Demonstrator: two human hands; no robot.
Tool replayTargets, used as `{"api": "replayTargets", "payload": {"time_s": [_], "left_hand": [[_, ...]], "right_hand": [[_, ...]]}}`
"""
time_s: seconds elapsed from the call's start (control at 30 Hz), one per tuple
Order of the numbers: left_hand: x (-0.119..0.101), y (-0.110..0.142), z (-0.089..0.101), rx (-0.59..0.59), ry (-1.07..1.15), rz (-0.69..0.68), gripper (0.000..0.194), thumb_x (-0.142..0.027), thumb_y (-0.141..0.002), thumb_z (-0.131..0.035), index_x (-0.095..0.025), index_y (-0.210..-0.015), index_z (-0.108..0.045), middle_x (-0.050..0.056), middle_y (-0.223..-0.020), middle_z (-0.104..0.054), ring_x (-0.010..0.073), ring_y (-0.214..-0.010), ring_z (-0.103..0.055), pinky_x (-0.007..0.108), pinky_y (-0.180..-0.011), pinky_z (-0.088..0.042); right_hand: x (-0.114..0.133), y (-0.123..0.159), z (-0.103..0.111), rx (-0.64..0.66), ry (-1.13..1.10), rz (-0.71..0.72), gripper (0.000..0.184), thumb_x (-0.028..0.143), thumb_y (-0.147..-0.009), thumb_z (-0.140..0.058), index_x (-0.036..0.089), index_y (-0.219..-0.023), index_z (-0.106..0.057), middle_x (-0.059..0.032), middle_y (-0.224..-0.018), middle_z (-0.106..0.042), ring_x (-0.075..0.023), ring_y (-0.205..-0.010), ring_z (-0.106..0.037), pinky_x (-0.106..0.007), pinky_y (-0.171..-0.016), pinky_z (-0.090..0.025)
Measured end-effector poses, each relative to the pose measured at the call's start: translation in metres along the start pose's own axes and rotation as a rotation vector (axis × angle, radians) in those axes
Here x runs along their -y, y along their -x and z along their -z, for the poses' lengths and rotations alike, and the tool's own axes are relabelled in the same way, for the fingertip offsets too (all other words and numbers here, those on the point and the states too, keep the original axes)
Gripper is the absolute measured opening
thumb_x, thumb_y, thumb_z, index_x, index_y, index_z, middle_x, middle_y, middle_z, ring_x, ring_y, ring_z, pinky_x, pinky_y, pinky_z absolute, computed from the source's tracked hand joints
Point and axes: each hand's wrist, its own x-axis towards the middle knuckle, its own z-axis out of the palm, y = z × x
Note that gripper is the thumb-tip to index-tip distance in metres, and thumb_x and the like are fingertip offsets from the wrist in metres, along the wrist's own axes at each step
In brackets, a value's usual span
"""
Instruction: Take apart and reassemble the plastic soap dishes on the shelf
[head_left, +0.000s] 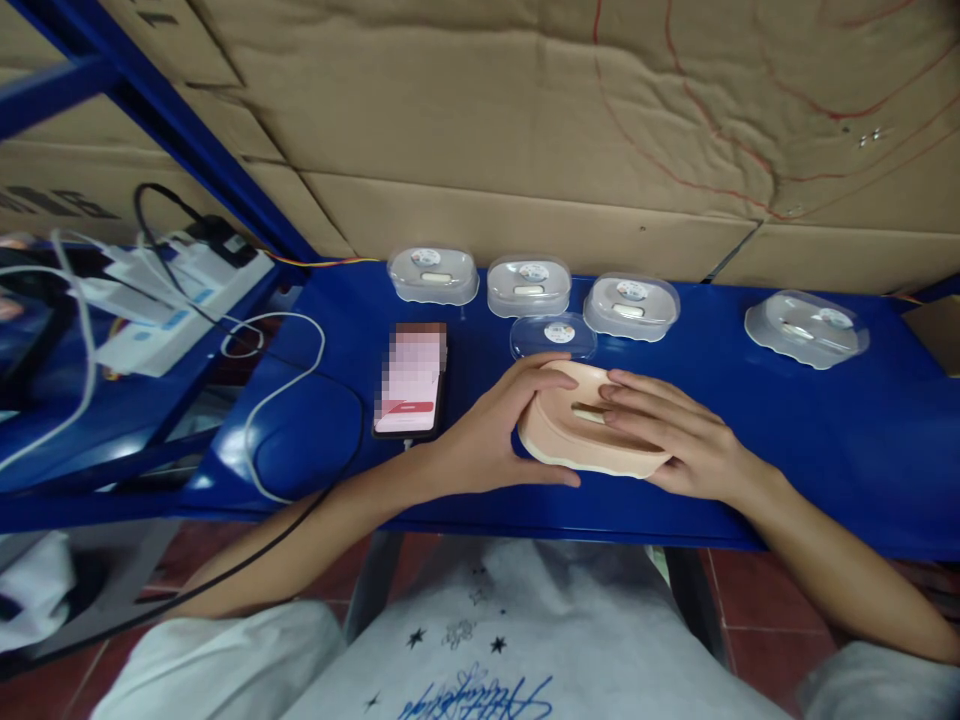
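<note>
Here's the peach box [574,448], up in both hands above the front part of the blue table [832,460]! The left hand [499,430] clasps its left end, digits spread around it; the right hand [694,450] clamps the other end, fingers over the rim, beside a pale oblong piece [587,412] inside the box; whether they touch that piece, I can't tell. Just behind the peach box lies a clear lid [553,338]. Farther behind it, three covered boxes [529,288] line up, a fourth covered box [804,330] off to its right. Left of it, a phone [409,380]!
</note>
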Motion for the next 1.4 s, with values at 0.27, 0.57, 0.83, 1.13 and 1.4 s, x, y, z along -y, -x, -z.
{"api": "replayTargets", "payload": {"time_s": [0.27,0.57,0.83,1.13,1.4], "left_hand": [[-0.007,0.007,0.000,-0.134,-0.045,0.081,0.042,-0.032,-0.086,-0.087,-0.025,-0.125,-0.072,0.014,-0.156,-0.062,0.0335,-0.139,-0.064,0.048,-0.116,-0.052],[-0.004,0.003,-0.012,0.021,0.716,0.232,0.123,-0.046,-0.069,-0.099,-0.058,-0.163,-0.021,0.003,-0.178,-0.028,0.0347,-0.157,-0.045,0.058,-0.115,-0.053],[-0.016,-0.012,0.002,-0.478,1.051,0.610,0.053,-0.033,-0.086,-0.082,-0.024,-0.136,-0.068,0.007,-0.127,-0.080,0.0300,-0.128,-0.072,0.033,-0.099,-0.063],[-0.018,-0.028,0.032,-0.851,1.187,0.632,0.036,-0.047,-0.107,-0.047,-0.024,-0.105,-0.075,0.000,-0.097,-0.083,0.0240,-0.099,-0.080,0.038,-0.082,-0.068],[-0.015,-0.024,0.019,-0.830,1.193,0.697,0.033,-0.046,-0.104,-0.051,-0.024,-0.103,-0.076,0.000,-0.094,-0.083,0.0226,-0.087,-0.080,0.032,-0.070,-0.066]], "right_hand": [[0.003,-0.001,-0.004,-0.027,-0.017,0.055,0.074,0.021,-0.097,-0.072,0.028,-0.165,-0.043,-0.0100,-0.156,-0.063,-0.0321,-0.147,-0.057,-0.059,-0.119,-0.055],[-0.002,-0.015,0.003,-0.144,0.074,0.074,0.067,0.016,-0.099,-0.068,0.034,-0.161,-0.050,-0.0070,-0.152,-0.066,-0.0326,-0.144,-0.061,-0.060,-0.119,-0.055],[-0.040,-0.041,0.000,-0.014,0.120,-0.075,0.112,0.058,-0.082,-0.087,0.042,-0.171,-0.020,-0.0091,-0.177,-0.031,-0.0414,-0.160,-0.036,-0.071,-0.128,-0.035],[-0.088,-0.053,-0.041,0.237,0.174,-0.156,0.066,0.059,-0.100,-0.064,0.020,-0.152,-0.053,-0.0221,-0.159,-0.054,-0.0426,-0.158,-0.040,-0.072,-0.127,-0.031],[-0.059,-0.020,-0.003,-0.015,0.043,-0.401,0.064,0.053,-0.092,-0.077,0.028,-0.146,-0.055,-0.0143,-0.138,-0.061,-0.0350,-0.129,-0.063,-0.061,-0.108,-0.056]]}}
